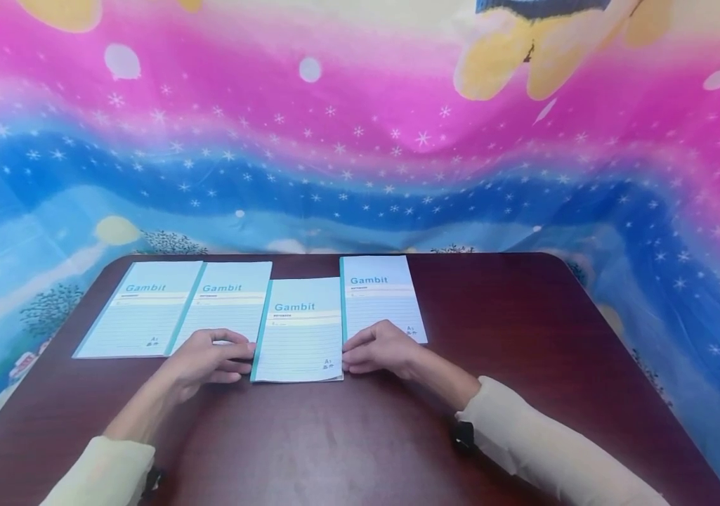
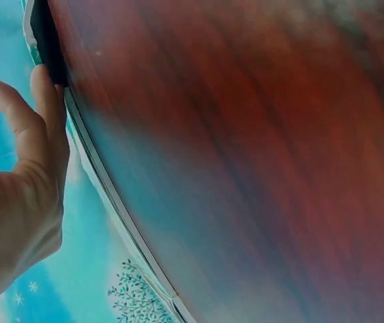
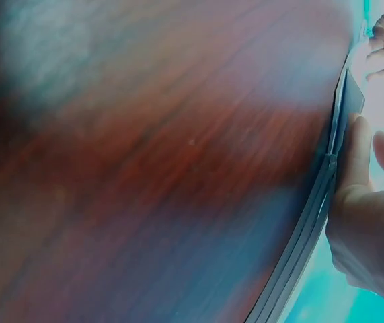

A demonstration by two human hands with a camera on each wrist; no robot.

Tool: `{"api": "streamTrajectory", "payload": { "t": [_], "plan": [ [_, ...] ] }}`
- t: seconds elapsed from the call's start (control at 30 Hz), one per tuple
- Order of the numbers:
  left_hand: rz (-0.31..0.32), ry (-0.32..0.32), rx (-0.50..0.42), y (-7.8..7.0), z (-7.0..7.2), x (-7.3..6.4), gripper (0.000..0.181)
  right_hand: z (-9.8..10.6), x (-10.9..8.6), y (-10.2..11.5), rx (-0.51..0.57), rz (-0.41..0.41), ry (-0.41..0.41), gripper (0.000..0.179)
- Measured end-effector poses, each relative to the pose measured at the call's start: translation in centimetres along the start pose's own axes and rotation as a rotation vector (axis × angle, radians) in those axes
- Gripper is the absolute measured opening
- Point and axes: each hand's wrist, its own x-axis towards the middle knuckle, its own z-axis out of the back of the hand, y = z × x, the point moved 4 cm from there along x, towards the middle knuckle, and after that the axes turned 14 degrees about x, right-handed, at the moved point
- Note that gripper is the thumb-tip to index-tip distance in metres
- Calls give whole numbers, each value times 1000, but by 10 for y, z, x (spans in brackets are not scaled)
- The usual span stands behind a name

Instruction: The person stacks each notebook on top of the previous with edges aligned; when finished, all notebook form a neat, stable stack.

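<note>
A pale blue Gambit notebook (image 1: pixel 299 330) with a teal spine lies in front of me, closer than the others. My left hand (image 1: pixel 208 358) has its fingertips right at the spine side, fingers loosely extended. On the opposite side, the fingertips of my right hand (image 1: pixel 385 349) meet the notebook's right edge. That hand also overlaps the lower left of another notebook (image 1: pixel 380 281). The left wrist view shows the left hand (image 2: pixel 23 188) with fingers spread apart. In the right wrist view, the right hand (image 3: pixel 373 222) keeps one finger straight along a dark edge, thumb apart.
Two matching notebooks lie to the left, one at the far left (image 1: pixel 145 309) and one beside it (image 1: pixel 223 302). All rest on a dark reddish-brown table (image 1: pixel 309 443) with rounded far corners. A colourful printed cloth (image 1: pixel 360 126) hangs behind.
</note>
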Motion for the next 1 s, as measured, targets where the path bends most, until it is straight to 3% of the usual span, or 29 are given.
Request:
{"api": "streamTrajectory", "payload": {
  "t": [0.3,0.6,0.87,1.0],
  "plan": [
    [-96,61,39,-8,-9,5,64,-4,-1,-1,6,-25,2,28],
    [-167,192,-79,-14,-14,6,29,-6,-1,-6,-9,-36,-4,29],
    [-204,221,-162,-15,-9,5,29,-11,-1,-6,5,-18,17,36],
    [-215,220,-177,-16,-8,6,29,-13,1,-6,16,-13,56,25]
  ]
}}
